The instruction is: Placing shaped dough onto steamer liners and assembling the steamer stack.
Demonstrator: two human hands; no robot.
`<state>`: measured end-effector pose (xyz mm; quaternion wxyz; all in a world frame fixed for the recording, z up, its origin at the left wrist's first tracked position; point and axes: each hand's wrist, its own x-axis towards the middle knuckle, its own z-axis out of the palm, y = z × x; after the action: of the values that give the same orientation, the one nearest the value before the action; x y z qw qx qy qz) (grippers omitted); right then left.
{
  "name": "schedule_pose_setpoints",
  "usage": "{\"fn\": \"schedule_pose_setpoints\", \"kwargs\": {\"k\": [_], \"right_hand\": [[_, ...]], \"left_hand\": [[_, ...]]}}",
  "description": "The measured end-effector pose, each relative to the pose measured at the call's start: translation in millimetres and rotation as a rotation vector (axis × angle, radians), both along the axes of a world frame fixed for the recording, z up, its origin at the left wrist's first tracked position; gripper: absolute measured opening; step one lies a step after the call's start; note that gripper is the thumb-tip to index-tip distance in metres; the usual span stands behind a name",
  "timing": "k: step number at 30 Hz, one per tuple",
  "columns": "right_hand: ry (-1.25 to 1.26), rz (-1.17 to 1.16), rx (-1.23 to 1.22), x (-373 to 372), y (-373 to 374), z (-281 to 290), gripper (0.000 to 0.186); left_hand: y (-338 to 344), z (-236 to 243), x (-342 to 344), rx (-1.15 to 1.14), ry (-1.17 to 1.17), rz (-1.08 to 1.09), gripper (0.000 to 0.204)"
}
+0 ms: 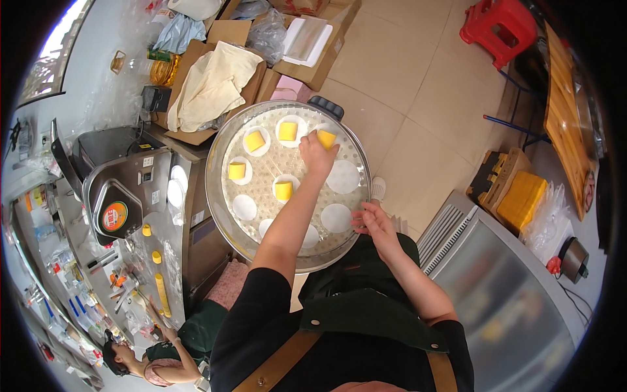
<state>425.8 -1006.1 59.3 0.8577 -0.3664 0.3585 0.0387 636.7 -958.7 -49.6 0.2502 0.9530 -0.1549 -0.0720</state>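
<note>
A round metal steamer tray (258, 179) with perforations holds white paper discs (341, 176), several topped by yellow dough pieces (287, 130). My left hand (317, 157) reaches across it, fingers closed round a yellow piece (326, 137) on the upper right disc; their tips are partly hidden. Other discs at the tray's lower and right parts are bare. My right hand (375, 228) is at the tray's right rim, fingers apart and holding nothing I can see.
A co-worker (170, 362) is at the left steel counter (170, 228), which has dough pieces and tools. Cardboard boxes (199, 52) stand above the tray. A steel appliance (496, 287), red stool (496, 29) and wooden board (562, 117) are on the right, beside tiled floor (398, 78).
</note>
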Motion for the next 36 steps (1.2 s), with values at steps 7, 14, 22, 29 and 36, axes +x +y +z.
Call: {"fn": "schedule_pose_setpoints", "kwargs": {"k": [7,14,22,29,36], "right_hand": [[0.027,0.014,-0.005,-3,-1,-4,0.039],[0.076,0.042,-0.028,-4,3,-10,0.036],[0.073,0.082,-0.049,-4,4,-9,0.033],[0.112,0.152,-0.066,-1,13,-4,0.033],[0.130,0.221,-0.075,5,36,1,0.031]], "left_hand": [[6,-7,-2,-0.022,-0.059,0.002,0.055],[9,-2,-2,-0.063,-0.072,-0.049,0.056],[68,19,-14,-0.180,-0.203,0.033,0.059],[189,19,43,-0.036,-0.321,0.495,0.062],[229,-1,82,0.109,-0.089,0.381,0.074]]}}
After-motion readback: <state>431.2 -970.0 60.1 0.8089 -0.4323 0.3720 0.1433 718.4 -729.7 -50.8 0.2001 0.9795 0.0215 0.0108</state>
